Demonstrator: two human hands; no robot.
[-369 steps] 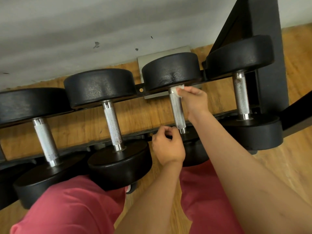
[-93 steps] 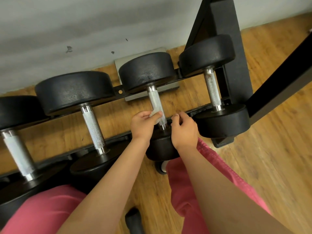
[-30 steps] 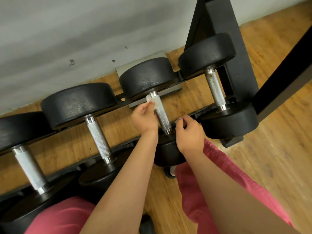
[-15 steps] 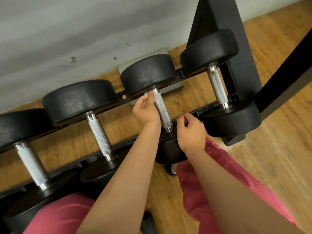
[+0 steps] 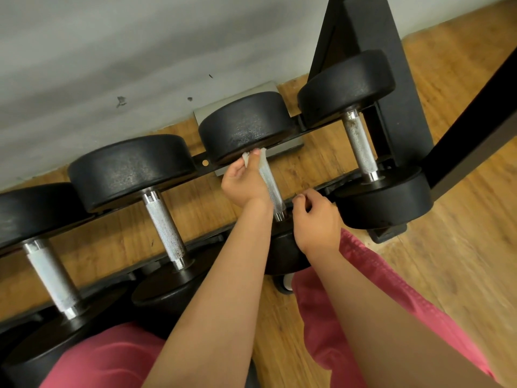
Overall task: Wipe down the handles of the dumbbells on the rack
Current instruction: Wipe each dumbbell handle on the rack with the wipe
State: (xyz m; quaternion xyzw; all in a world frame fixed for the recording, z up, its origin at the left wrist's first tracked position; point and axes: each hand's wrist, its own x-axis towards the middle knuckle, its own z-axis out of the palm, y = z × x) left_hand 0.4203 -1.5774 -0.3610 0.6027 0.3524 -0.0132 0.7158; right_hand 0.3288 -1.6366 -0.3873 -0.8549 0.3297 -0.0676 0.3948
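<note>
Handle [image 5: 270, 186]: left hand [image 5: 242, 184] slid wipe [image 5: 246, 157] up to top end.

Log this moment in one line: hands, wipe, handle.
left hand: pinches wipe at far end of third handle from left | right hand: curled by its near end, grip unclear | phase: wiping

Four dumbbells [image 5: 165, 229] [image 5: 51, 278] [image 5: 270, 180] [image 5: 361, 147], two hands [image 5: 243, 183] [image 5: 316, 219], one wipe [image 5: 246, 157].

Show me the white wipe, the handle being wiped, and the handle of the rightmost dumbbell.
white wipe [image 5: 246, 157]: head view, the crumpled bit above the left hand [image 5: 242, 184].
handle being wiped [image 5: 269, 181]: head view, its knurled middle.
rightmost dumbbell's handle [image 5: 360, 148]: head view, its knurled middle.
</note>
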